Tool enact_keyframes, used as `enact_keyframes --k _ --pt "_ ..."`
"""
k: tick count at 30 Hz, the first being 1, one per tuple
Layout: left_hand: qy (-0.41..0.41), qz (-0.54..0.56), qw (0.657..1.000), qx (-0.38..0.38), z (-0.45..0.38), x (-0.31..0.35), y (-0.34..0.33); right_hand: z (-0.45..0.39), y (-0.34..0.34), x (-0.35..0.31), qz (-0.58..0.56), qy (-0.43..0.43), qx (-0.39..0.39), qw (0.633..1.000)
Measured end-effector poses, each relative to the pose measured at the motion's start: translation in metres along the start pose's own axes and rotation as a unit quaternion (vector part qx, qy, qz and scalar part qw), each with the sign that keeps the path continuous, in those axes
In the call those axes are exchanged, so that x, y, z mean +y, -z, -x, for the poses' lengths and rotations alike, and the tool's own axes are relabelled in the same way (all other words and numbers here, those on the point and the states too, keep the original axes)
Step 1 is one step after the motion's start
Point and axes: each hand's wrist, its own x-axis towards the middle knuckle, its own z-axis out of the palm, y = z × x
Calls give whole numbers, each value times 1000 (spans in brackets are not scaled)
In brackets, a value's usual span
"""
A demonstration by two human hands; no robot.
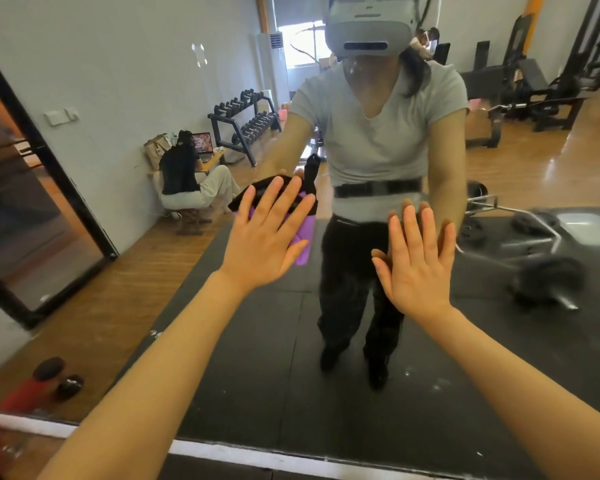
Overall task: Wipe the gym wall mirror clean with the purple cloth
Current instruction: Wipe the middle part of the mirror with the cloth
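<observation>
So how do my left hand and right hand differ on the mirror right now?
The left hand presses the purple cloth flat against the mirror; the right hand lies bare on the glass. The left hand's fingers spread wider and reach higher. Both are open, fingers straight, pointing up.

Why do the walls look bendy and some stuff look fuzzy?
Head view: the wide lens curves the black door frame at the edges; the red dumbbell low left and the reflected barbell are blurred, while the left hand pressing the purple cloth looks sharper.
</observation>
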Motion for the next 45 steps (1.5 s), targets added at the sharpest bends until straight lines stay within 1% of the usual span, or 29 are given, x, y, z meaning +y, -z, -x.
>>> enact_keyframes --k 2,4,7,9,11,12,13,15,17,18,22,24,27,29,31,32,34,35,36,38,40,42,45 --pt "-3 6 1000 5 -1 0 -1 -1 1 -1 5 -4 -4 1000" --pt "-30 -8 1000 2 8 1 -7 -1 2 -2 12 -6 -4 1000" --pt "-136 -24 990 -30 40 -4 -17 -3 6 -6 19 -15 -13 1000" --pt "-205 -18 977 -60 64 -6 -21 -5 12 -16 14 -49 -26 998" --pt "-249 -20 965 -78 74 -11 -21 -8 17 -30 -1 -98 -35 995" --pt "-256 -20 963 -77 73 -16 -19 -10 19 -38 -13 -123 -43 991" --pt "-246 -22 967 -64 66 -25 -15 -12 21 -45 -24 -142 -49 988" --pt "-178 -25 984 -17 45 -51 -1 -14 24 -57 -25 -157 -50 986" --pt "-108 -19 994 9 25 -82 15 -16 25 -69 -20 -145 -53 988" --pt "-93 -16 995 14 19 -93 21 -19 24 -74 -20 -138 -54 989" --pt "-89 -2 996 24 15 -96 23 -28 20 -97 -23 -130 -64 989" --pt "-110 2 994 21 24 -90 16 -27 19 -106 -24 -126 -74 989" --pt "-214 19 977 -11 65 -73 -3 -24 18 -111 -21 -127 -87 988" --pt "-283 33 955 -78 107 -55 -18 -23 19 -110 -18 -125 -93 988" --pt "-322 26 933 -160 139 -41 -29 -22 20 -107 -14 -118 -100 988" --pt "-330 17 927 -177 147 -39 -32 -22 21 -105 -13 -113 -100 988" --pt "-344 14 925 -160 145 -43 -33 -23 22 -104 -10 -106 -96 990" --pt "-339 25 930 -140 136 -48 -29 -23 22 -105 -10 -105 -94 990" --pt "-316 38 940 -118 123 -54 -23 -23 22 -106 -11 -105 -92 990" --pt "-241 46 967 -66 88 -67 -9 -24 20 -108 -9 -109 -89 990" --pt "-188 28 982 -19 60 -78 0 -24 19 -110 -7 -115 -86 990" --pt "-178 17 984 -1 50 -78 3 -23 17 -109 -3 -115 -84 990" --pt "-170 23 985 2 52 -72 1 -22 16 -109 0 -116 -83 990"
